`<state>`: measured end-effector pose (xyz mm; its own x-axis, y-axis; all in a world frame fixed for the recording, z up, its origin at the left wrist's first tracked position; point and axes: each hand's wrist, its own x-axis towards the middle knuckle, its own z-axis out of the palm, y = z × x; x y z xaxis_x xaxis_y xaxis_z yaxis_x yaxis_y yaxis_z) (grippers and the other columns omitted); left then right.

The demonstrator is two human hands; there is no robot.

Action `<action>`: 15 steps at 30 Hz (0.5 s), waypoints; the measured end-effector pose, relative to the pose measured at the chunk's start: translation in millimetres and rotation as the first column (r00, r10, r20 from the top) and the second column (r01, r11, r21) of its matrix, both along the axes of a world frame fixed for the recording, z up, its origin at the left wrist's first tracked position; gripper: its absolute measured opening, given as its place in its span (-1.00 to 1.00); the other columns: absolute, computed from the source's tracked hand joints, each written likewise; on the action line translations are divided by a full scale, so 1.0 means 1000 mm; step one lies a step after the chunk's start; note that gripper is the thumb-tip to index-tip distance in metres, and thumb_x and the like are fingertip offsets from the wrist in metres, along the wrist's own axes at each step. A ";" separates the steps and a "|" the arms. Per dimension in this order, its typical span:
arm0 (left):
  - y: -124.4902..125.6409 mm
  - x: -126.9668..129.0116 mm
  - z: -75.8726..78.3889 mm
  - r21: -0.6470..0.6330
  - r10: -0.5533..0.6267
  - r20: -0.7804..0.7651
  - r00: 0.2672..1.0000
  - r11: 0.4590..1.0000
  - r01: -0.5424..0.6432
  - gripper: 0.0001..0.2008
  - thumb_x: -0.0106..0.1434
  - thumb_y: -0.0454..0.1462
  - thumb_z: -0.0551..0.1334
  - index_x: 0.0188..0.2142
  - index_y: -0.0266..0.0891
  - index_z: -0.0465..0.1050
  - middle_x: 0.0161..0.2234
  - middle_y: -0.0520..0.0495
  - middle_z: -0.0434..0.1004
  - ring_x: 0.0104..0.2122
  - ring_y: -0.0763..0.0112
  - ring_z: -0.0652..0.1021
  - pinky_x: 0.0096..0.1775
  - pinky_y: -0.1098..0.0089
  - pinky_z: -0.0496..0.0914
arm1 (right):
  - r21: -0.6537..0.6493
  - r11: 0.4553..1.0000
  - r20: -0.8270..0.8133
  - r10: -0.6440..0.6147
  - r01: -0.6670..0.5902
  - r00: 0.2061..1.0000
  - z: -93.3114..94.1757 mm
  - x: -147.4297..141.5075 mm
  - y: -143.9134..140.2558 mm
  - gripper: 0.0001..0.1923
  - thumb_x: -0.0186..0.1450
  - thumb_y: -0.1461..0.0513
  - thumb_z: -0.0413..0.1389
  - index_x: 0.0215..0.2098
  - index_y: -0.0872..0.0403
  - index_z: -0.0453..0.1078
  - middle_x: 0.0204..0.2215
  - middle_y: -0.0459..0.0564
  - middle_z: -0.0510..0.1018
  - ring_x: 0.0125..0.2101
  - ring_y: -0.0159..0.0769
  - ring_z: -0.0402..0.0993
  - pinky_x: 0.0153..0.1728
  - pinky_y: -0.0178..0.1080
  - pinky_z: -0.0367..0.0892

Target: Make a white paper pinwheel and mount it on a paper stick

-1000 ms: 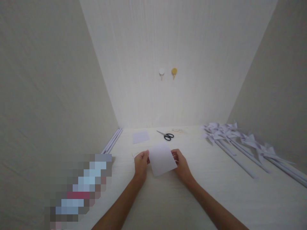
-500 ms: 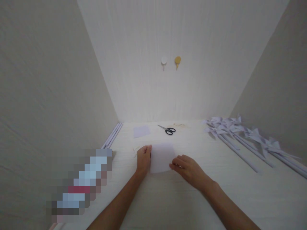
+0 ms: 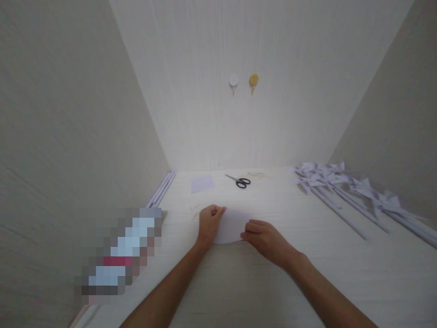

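We are now pressing the white paper sheet (image 3: 231,226) flat on the table (image 3: 239,282), no longer lifted, just this side of the scissors (image 3: 241,181), our left hand (image 3: 210,223) pinching its left edge and our right hand (image 3: 264,236) bearing down fingers-flat, creasing a fold.

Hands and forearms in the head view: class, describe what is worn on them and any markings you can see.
Both forearms are bare to the bottom edge of the picture, with no sleeves in view. The left hand and right hand wear no gloves. No rings, watch, bracelets or markings can be made out.
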<state>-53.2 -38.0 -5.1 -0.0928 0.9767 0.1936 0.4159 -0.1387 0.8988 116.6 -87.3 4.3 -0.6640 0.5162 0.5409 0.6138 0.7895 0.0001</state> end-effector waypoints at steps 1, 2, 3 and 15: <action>0.000 0.000 0.000 0.005 -0.001 -0.007 1.000 1.000 0.001 -0.71 0.01 -0.12 0.12 -0.65 -0.30 0.32 -0.64 0.01 0.35 -0.56 0.44 0.35 -0.47 0.43 0.20 | -0.014 1.000 0.005 0.003 -0.003 1.000 0.000 0.000 0.000 -0.71 0.24 0.31 -0.06 -0.63 0.12 0.28 -0.63 -0.11 0.28 -0.57 -0.44 0.14 -0.55 -0.34 0.01; 0.000 0.000 -0.001 0.009 0.001 -0.010 1.000 1.000 -0.001 -0.71 0.01 -0.12 0.12 -0.66 -0.30 0.31 -0.65 0.01 0.35 -0.57 0.44 0.35 -0.48 0.44 0.19 | -0.026 1.000 0.010 0.002 -0.001 1.000 0.001 0.000 -0.001 -0.72 0.24 0.32 -0.06 -0.62 0.12 0.28 -0.62 -0.11 0.29 -0.57 -0.44 0.14 -0.55 -0.34 0.02; 0.000 0.000 -0.001 0.013 0.001 -0.006 1.000 1.000 -0.001 -0.70 0.01 -0.12 0.12 -0.67 -0.30 0.31 -0.66 0.01 0.34 -0.57 0.45 0.35 -0.49 0.44 0.19 | -0.036 0.999 0.013 -0.003 0.003 1.000 0.001 0.000 -0.001 -0.72 0.23 0.32 -0.06 -0.62 0.12 0.28 -0.61 -0.11 0.29 -0.57 -0.44 0.15 -0.56 -0.35 0.02; 0.001 0.005 -0.004 -0.012 -0.222 0.179 0.958 0.974 0.228 -0.83 -0.07 -0.22 0.21 -0.51 -0.31 0.46 -0.56 -0.06 0.48 -0.54 0.42 0.42 -0.49 0.46 0.26 | -0.399 0.916 -0.284 -0.070 -0.052 0.956 0.000 0.003 0.005 -0.93 0.14 0.28 0.07 -0.49 0.09 0.37 -0.51 -0.07 0.41 -0.46 -0.41 0.32 -0.42 -0.36 0.24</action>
<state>-48.6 -37.1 -8.8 0.1008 0.9817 0.1618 0.2132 -0.1802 0.9602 119.4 -82.0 4.4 -0.5058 0.7331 0.4547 0.5459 0.6801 -0.4893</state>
